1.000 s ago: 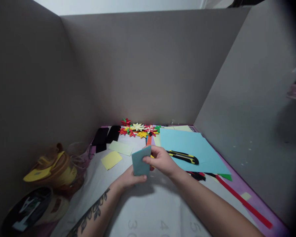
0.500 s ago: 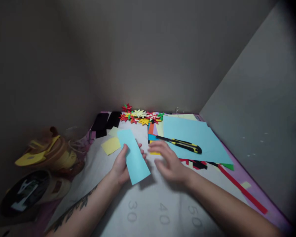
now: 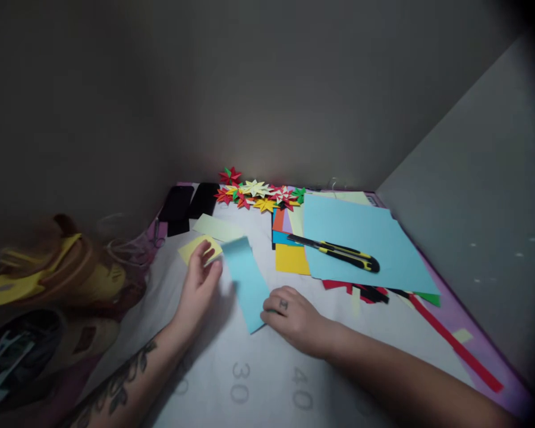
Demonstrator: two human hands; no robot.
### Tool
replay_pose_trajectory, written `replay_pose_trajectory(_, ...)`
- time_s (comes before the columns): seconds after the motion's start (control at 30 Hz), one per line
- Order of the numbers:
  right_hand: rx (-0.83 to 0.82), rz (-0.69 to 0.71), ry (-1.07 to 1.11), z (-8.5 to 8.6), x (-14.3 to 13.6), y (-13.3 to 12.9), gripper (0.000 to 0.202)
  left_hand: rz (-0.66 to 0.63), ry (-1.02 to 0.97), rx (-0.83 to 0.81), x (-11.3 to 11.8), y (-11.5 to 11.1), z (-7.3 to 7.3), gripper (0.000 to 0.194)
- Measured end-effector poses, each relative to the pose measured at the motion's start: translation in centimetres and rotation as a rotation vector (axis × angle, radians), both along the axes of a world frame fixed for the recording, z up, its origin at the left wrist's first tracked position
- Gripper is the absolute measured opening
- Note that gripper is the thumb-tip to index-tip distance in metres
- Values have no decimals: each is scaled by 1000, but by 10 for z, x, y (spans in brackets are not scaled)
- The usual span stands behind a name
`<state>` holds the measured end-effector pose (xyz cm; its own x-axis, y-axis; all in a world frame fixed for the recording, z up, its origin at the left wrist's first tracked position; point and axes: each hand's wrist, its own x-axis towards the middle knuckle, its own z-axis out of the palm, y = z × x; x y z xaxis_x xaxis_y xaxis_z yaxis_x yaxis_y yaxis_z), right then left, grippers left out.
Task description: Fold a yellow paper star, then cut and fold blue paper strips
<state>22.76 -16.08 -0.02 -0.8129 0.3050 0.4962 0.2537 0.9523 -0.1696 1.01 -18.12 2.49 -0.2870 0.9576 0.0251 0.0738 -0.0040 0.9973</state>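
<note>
My right hand (image 3: 296, 318) pinches the lower right edge of a light blue paper strip (image 3: 248, 285), which slants away from me over the white surface. Left of the strip, my left hand (image 3: 200, 279) has let its fingers spread, and it is apart from the blue paper. Its fingertips are over a small yellow paper piece (image 3: 188, 249); whether they touch it I cannot tell. Behind these lies a pale green paper strip (image 3: 218, 227), its right end close to the blue strip's top.
Folded paper stars (image 3: 255, 189) line the back. At right, a utility knife (image 3: 339, 252) lies on a large blue sheet (image 3: 352, 220), with coloured scraps and a red strip (image 3: 459, 345) nearby. Dark phone-like slabs (image 3: 177, 204) and a brown-yellow pot-like object (image 3: 66, 267) are at left.
My left hand has let go of the blue strip and moved left over the yellow paper. My right hand has come down and taken the strip's edge. The view has shifted slightly.
</note>
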Motion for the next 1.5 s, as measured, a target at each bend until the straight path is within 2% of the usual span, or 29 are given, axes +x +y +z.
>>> replay_pose_trajectory(0.03, -43, -2, -9, -5, 0, 0, 18, 4, 165, 52, -5, -5, -1, 37)
replay_pose_trajectory(0.13, -128, -15, -20, -14, -1, 0, 18, -299, 518, 96, -10, -21, -3, 19)
replay_pose_trajectory(0.2, -193, -31, -1, -14, -3, 1, 16, -498, 653, 90, -7, -29, -3, 18)
replay_pose_trajectory(0.3, -342, -40, 71, -11, -6, 4, 12, -596, 706, 57, -4, -34, -4, 19)
replay_pose_trajectory(0.43, -513, -74, 168, -11, -11, 9, 10, -599, 655, 24, -7, -33, -8, 30)
replay_pose_trajectory(0.53, -545, -99, 190, -7, -10, 8, 11, -584, 689, 64, -5, -32, -12, 30)
replay_pose_trajectory(0.7, -482, 37, 286, 27, 5, -1, 22, -415, 887, 253, -5, -25, -11, 23)
replay_pose_trajectory(0.8, -437, -99, 447, 43, 16, 3, 25, -344, 850, 340, -21, -22, 1, 17)
replay_pose_trajectory(0.9, -433, -327, 469, 35, 18, 17, 14, -245, 783, 287, -42, -21, 12, 14)
replay_pose_trajectory(1.0, -544, -444, 292, 17, 15, 32, 10, -231, 745, 164, -58, -16, 14, 10)
replay_pose_trajectory(1.07, -622, -475, 203, 7, 14, 38, 9, -281, 717, 61, -65, -12, 12, 11)
replay_pose_trajectory(1.17, -705, -472, 171, 3, 14, 40, 9, -354, 664, -38, -72, -7, 8, 15)
replay_pose_trajectory(1.33, -743, -442, 260, 8, 11, 39, 10, -295, 636, -19, -85, -7, 9, 14)
replay_pose_trajectory(1.5, -809, -544, 230, 12, 14, 39, 14, -298, 682, -40, -93, -8, 9, 15)
